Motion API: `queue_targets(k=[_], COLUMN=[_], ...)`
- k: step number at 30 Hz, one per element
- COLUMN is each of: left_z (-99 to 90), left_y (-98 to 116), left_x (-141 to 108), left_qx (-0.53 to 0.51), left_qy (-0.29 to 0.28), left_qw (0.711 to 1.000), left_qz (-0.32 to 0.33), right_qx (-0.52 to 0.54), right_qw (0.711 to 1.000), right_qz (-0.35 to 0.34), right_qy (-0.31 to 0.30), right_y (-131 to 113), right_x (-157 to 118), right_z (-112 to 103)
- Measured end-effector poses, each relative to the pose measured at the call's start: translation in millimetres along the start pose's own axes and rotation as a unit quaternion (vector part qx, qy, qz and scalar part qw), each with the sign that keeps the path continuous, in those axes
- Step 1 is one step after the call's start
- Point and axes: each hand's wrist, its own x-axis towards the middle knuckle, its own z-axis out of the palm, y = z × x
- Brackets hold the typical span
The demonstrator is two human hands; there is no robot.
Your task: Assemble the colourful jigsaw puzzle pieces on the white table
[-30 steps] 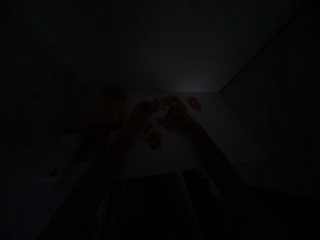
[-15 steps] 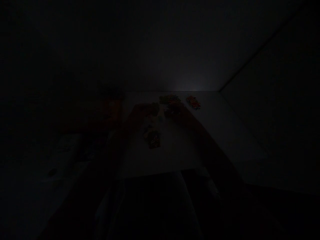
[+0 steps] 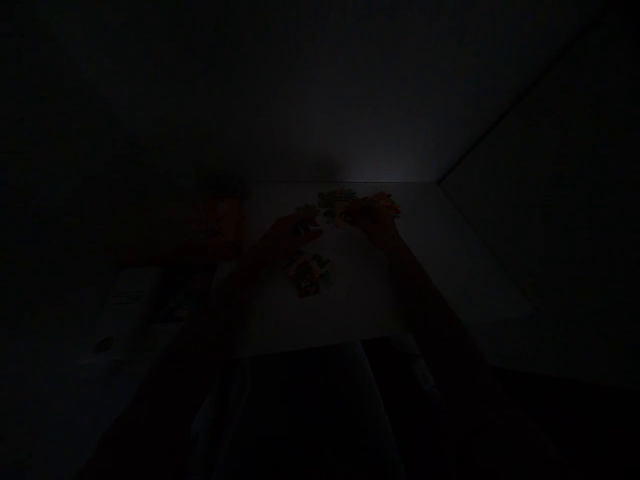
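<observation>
V. dark frame, so detail was limited. Person's left hand [image 3: 289, 239] & right hand [image 3: 373, 220] were both out over a pale, flat white desk [image 3: 450, 280], arms coming in from lower L & lower R. Multicoloured cardboard jigsaw pieces [image 3: 337, 199] lay in a loose group at approx 12 o'clock on the desk, w/ a 2nd group of orange-red & green jigsaw pieces [image 3: 307, 275] at approx 5 o'clock from the left hand, close to its fingertips but not clearly touching. Left hand was low over the desk, fingers fairly extended toward approx 3 o'clock & not pressed together; a small greenish piece [image 3: 307, 211] sat just past it at approx 1 o'clock. Can't tell if it was pinching anything. Right hand lay over the upper pieces, fingers toward approx 11 o'clock, its palm side hidden, touching or just above them; too dark to tell if spread or gripping. Further L, at approx 9 o'clock from the left hand, stood a dull orange box [image 3: 220, 227], w/ a white rectangular package [image 3: 127, 313] at approx 8 o'clock carrying a small dark round mark [image 3: 104, 345]. Pale wall [image 3: 525, 200] met the desk's far edge at approx 2 o'clock, corner line running up R.
</observation>
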Motion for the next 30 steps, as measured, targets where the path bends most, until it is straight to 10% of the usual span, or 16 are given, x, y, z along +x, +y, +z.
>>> queue_targets(k=[11,17,25,30], left_z=[0.0,-2.2,-2.1,-0.8], left_y=[0.2,0.5,-5.0,-1.2], left_x=[6.0,5.3,7.9,6.6], left_qx=[0.006,0.01,0.036,0.036], left_qy=[0.04,0.065,0.085,0.085], left_qw=[0.999,0.998,0.996,0.995], left_qz=[-0.012,-0.021,-0.016,-0.022], right_qx=[-0.065,-0.065,-0.24,-0.31], right_qw=[0.996,0.994,0.935,0.937], right_qz=[-0.059,-0.072,0.003,0.049], right_qy=[-0.031,0.058,0.263,0.151], right_y=[7.7,14.5,60.5,66.0], right_x=[-1.8,4.6,10.1,11.2], right_z=[-3.9,-8.8,-80.0,-72.8])
